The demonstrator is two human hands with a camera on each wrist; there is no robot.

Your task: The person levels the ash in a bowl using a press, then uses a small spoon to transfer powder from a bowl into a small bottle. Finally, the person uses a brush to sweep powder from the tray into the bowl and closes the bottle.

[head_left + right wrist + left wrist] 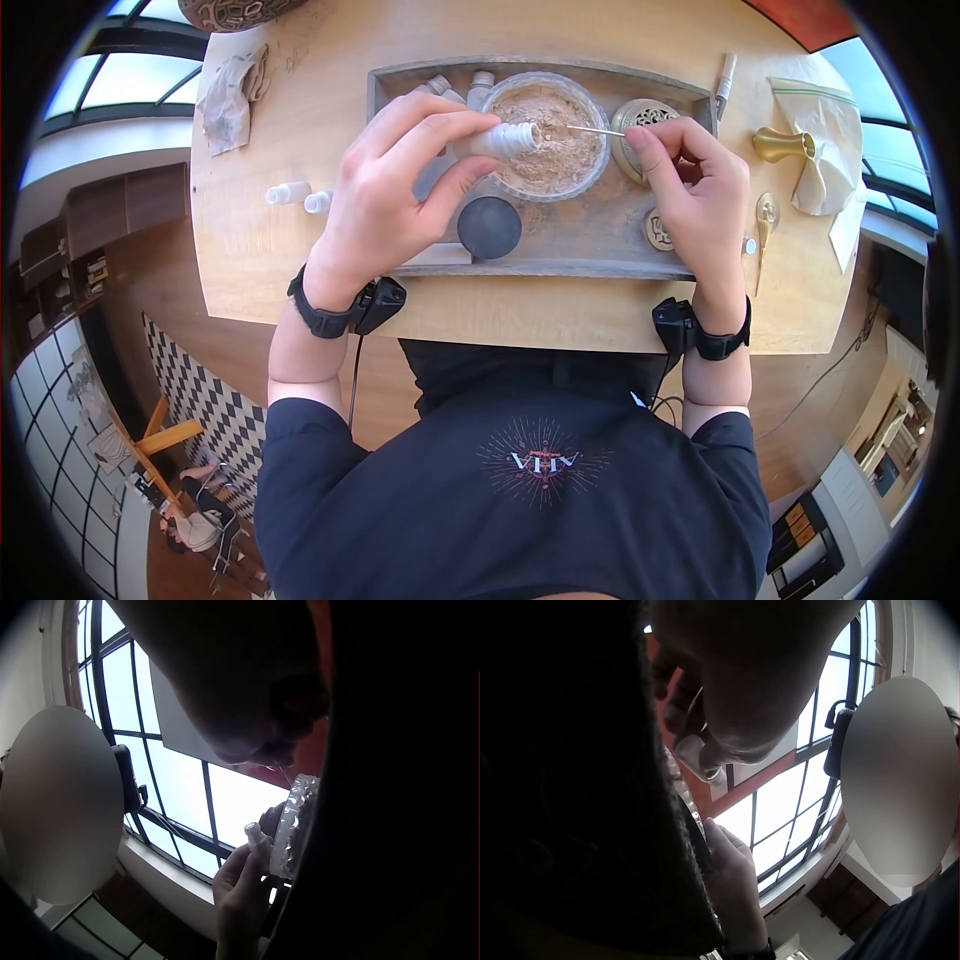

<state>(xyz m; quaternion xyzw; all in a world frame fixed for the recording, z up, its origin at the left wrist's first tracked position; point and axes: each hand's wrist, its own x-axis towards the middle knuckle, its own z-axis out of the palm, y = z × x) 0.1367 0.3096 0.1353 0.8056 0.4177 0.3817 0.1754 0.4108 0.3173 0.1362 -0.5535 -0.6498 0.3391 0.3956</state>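
- the thumb and fingers of the left hand are nearly closed, pinching a small white bottle that lies tipped on its side, its neck toward the right hand.
- the thumb and forefinger of the right hand meet on one end of a thin metal stick; its other fingers curl in behind.
- the bottle's neck and the stick's far tip are both above the powder in the scalloped clear bowl; whether the tip touches the powder, i cannot tell.
- a further tilt of the bottle, if it is uncapped and holds something, could drop too much out at once; the head view does not show its contents.
- a slack pinch could let the smooth bottle roll into the powder.
- pushing the stick hard or flicking it could throw powder over the rim into the wooden tray.
- the right wrist passes near the pierced-lid container, so a sideways swing might knock it.
- the dark round disc sits close under the left hand, where a dropping wrist could shift it.
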